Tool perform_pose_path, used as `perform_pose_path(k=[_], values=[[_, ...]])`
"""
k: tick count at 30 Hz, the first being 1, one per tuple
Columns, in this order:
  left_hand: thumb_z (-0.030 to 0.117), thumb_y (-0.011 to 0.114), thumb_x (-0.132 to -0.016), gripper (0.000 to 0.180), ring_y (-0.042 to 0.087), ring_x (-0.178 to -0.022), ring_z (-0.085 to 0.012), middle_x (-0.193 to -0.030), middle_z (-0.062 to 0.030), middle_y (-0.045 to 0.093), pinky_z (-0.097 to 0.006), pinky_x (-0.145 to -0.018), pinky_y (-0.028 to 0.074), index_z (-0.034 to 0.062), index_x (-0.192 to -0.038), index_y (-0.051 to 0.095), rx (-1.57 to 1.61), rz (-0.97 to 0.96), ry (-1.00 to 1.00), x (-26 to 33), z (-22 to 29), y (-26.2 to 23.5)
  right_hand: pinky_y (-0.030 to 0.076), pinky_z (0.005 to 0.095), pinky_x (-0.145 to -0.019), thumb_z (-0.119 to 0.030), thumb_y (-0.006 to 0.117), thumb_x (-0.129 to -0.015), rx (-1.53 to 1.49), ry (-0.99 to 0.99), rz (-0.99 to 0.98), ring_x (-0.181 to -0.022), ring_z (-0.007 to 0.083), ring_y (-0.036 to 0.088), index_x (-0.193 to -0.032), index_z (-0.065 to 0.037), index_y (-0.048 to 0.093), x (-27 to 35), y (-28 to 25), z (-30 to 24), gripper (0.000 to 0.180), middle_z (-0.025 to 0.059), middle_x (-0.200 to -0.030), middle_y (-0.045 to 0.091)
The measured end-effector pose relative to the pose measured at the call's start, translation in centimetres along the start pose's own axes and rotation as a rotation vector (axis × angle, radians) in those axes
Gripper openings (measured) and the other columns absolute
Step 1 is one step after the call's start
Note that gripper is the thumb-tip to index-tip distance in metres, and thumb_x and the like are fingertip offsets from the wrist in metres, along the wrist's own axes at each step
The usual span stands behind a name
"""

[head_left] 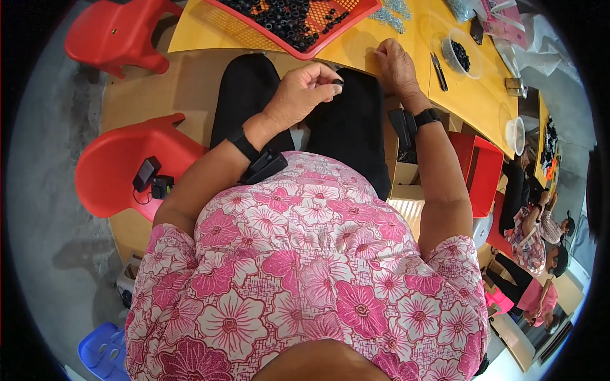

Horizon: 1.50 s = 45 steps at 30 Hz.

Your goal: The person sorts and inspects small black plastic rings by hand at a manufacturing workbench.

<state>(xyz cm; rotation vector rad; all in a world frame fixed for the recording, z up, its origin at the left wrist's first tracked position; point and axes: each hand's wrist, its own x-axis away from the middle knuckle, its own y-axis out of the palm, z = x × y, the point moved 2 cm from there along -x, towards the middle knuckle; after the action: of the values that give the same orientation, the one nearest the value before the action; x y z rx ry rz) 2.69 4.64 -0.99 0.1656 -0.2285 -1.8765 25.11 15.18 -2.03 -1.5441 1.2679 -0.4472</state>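
My left hand [304, 93] is above my lap, just off the table's front edge. Its thumb and fingers pinch a small black ring-shaped part [338, 82]. My right hand [398, 68] rests on the yellow table [356, 54] near that edge, its fingers curled in. Whatever it may hold is hidden. Ahead of my hands, a red plastic basket [349, 25] contains many black ring-shaped parts [279, 22]. A scatter of small clear pieces [391, 16] lies on the table beyond my right hand.
A slim black tool [438, 71] lies right of my right hand, beside a clear bowl [450, 58] of black parts. Farther right are a metal tin [516, 87] and a clear tub [516, 135]. Red stools [108, 168] stand at left; other people [530, 232] sit at far right.
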Motion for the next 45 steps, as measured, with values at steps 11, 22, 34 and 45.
perform_pose_path(k=[11,22,34,45], values=[[0.009,0.063,-0.086,0.016,0.057,-0.077,-0.0052,-0.087,-0.0005,0.063,-0.019,-0.071,0.048,0.0011,-0.100,0.060,-0.096,0.080,-0.021,-1.4,-1.1,0.0,0.045,0.0300,-0.062,-0.011,0.058,-0.088,-0.526,0.084,0.070,-0.068,0.0213,0.057,-0.088,-0.003,0.054,0.1,-0.1,-2.7,0.009,0.0076,-0.075,0.059],[0.005,0.067,-0.083,0.016,0.059,-0.074,-0.0047,-0.084,0.0001,0.063,-0.019,-0.068,0.049,-0.0008,-0.097,0.061,-0.305,0.089,0.138,0.9,0.1,-0.3,0.040,0.0194,-0.060,-0.009,0.060,-0.088,-1.161,0.362,-0.199,-0.063,0.0061,0.048,-0.087,-0.002,0.063,4.3,-1.0,-10.3,0.008,-0.0015,-0.069,0.055],[0.009,0.071,-0.079,0.015,0.057,-0.068,-0.0030,-0.076,0.0014,0.064,-0.018,-0.061,0.047,0.0002,-0.091,0.065,-0.401,0.146,0.158,2.2,1.2,-0.4,0.042,0.0198,-0.058,-0.007,0.065,-0.084,-1.065,0.441,-0.281,-0.062,0.0064,0.050,-0.087,-0.001,0.065,4.6,-1.5,-11.6,0.007,-0.0002,-0.071,0.060],[0.003,0.068,-0.077,0.013,0.059,-0.067,-0.0052,-0.075,-0.0021,0.066,-0.021,-0.061,0.049,0.0001,-0.089,0.066,-0.237,0.106,0.091,3.1,1.0,-1.1,0.049,0.0235,-0.065,-0.015,0.066,-0.085,-1.591,0.735,-0.507,-0.059,0.0082,0.052,-0.085,-0.007,0.058,6.0,0.7,-11.9,0.011,0.0008,-0.073,0.060]])
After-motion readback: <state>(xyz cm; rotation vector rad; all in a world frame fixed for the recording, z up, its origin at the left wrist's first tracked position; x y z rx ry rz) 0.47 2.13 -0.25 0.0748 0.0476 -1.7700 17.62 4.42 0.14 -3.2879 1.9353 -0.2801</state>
